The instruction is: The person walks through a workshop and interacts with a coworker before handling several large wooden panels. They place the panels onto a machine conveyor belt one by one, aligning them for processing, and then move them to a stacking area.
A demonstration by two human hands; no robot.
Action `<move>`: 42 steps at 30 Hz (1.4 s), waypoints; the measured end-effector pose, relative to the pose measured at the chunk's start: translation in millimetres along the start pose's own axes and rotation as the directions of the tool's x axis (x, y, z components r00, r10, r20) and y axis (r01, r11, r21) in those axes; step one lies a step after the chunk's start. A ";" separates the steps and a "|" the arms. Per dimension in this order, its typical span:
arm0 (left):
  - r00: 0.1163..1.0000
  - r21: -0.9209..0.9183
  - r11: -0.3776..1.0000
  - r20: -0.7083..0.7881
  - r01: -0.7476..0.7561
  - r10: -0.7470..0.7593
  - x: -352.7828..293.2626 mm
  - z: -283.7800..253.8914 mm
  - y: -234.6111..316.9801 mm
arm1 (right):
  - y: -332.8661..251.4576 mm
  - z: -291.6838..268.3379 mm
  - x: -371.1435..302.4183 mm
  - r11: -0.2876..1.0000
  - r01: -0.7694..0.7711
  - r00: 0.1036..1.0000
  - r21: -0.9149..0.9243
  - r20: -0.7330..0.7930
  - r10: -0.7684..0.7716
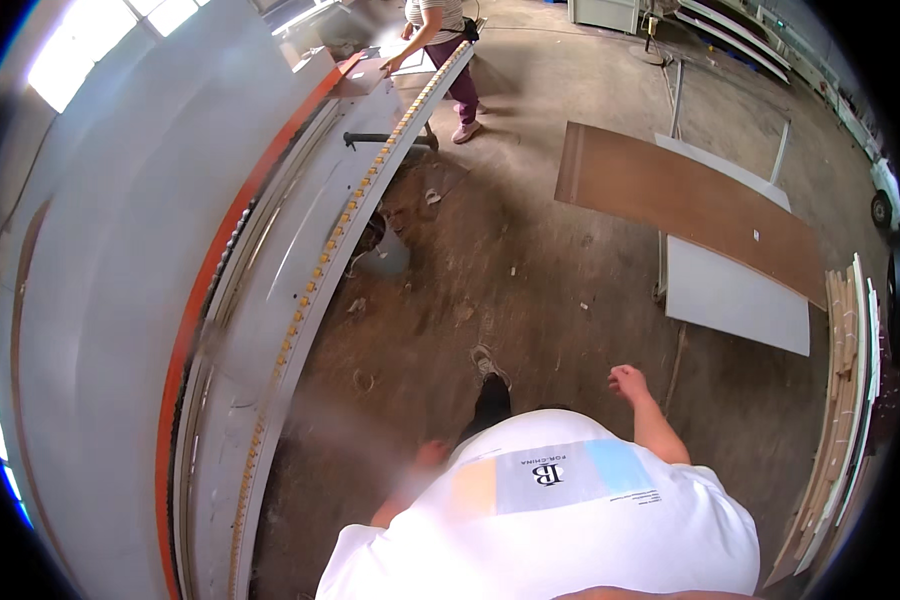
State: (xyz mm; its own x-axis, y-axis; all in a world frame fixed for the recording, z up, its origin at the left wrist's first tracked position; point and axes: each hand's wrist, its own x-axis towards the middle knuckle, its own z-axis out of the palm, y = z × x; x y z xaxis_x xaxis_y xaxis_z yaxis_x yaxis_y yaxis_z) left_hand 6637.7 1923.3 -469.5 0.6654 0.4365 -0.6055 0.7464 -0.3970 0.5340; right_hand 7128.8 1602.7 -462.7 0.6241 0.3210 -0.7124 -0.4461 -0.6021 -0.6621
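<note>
Brown panel beyond right grip

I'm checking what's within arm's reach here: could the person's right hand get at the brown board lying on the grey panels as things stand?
Probably not. The right hand hangs empty at the person's side, and bare floor separates it from the brown board. Nothing blocks the way.

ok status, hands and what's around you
Left hand blurred low by the machine, holding nothing visible. Right hand loosely curled, empty. Brown panel lies ahead right; another person at the machine's far end.
</note>
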 end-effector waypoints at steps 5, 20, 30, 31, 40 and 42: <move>0.964 -0.095 0.965 0.127 0.244 -0.232 101.6 -27.6 -6.7 | -10.1 28.6 27.5 0.949 0.189 0.977 -0.254 0.141 -0.157; 0.978 -0.214 0.968 -0.191 -0.130 0.089 422.5 -316.9 159.8 | -90.8 21.0 196.1 0.989 -0.068 0.981 0.133 0.189 0.042; 0.992 -0.338 0.941 -0.110 0.015 -0.055 496.1 -302.7 180.2 | -337.1 36.3 348.1 0.959 0.202 0.961 -0.197 0.228 -0.156; 0.994 -0.450 0.892 -0.064 0.055 -0.094 505.0 -300.5 175.3 | -358.8 36.4 365.4 0.967 0.188 0.961 -0.174 0.238 -0.144; 0.922 -0.448 0.893 -0.358 -0.031 -0.148 573.6 -411.0 324.8 | -540.9 -2.4 543.4 0.985 -0.022 0.982 -0.170 0.179 0.052; 0.930 -0.513 0.856 -0.343 -0.066 -0.134 588.3 -443.8 358.5 | -581.6 4.8 561.5 0.991 0.010 0.987 -0.135 0.162 0.012</move>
State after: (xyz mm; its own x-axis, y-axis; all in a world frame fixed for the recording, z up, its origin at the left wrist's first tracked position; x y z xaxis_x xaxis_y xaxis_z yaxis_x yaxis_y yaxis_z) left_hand 7300.0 2396.1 -372.4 0.5209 0.7361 -0.4322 0.5988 0.0458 0.7996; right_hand 7735.5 2136.7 -478.8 0.5066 0.4280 -0.7484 -0.3487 -0.6922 -0.6319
